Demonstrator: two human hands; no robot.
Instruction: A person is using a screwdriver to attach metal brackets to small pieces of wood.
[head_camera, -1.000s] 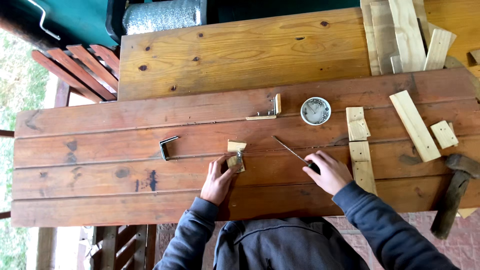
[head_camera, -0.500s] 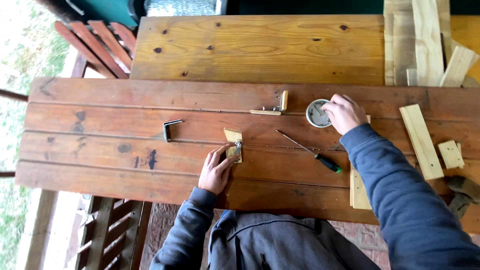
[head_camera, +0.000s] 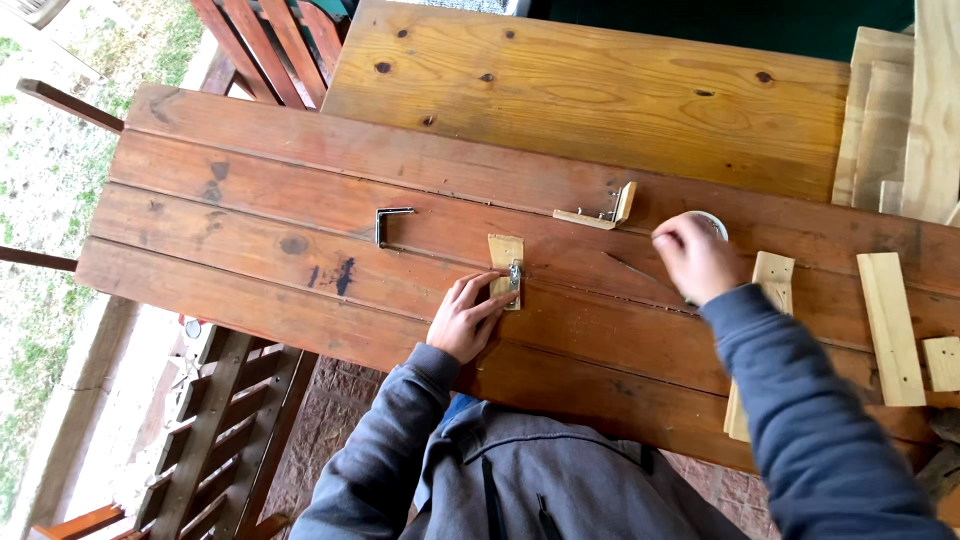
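My left hand (head_camera: 466, 318) rests on the reddish wooden table (head_camera: 250, 200), its fingertips pressing a small pale wood block (head_camera: 505, 262) that carries a metal bracket. My right hand (head_camera: 694, 256) hovers over a small round tin (head_camera: 714, 222), fingers curled, mostly hiding it; whether it holds anything from the tin I cannot tell. A screwdriver (head_camera: 640, 273) lies on the table between the two hands, its handle hidden by my right hand. Two joined wood pieces with a metal fitting (head_camera: 602, 211) lie beyond the block.
A loose metal L-bracket (head_camera: 388, 222) lies to the left. Pale wood strips (head_camera: 888, 325) lie at the right; more boards (head_camera: 890, 120) are stacked at the far right. A light pine board (head_camera: 600, 90) sits beyond the table. A slatted bench (head_camera: 215, 430) stands below left.
My right hand let go of the screwdriver, which now lies on the table, and moved up to the round tin. My left hand stays on the small block. The view has shifted.
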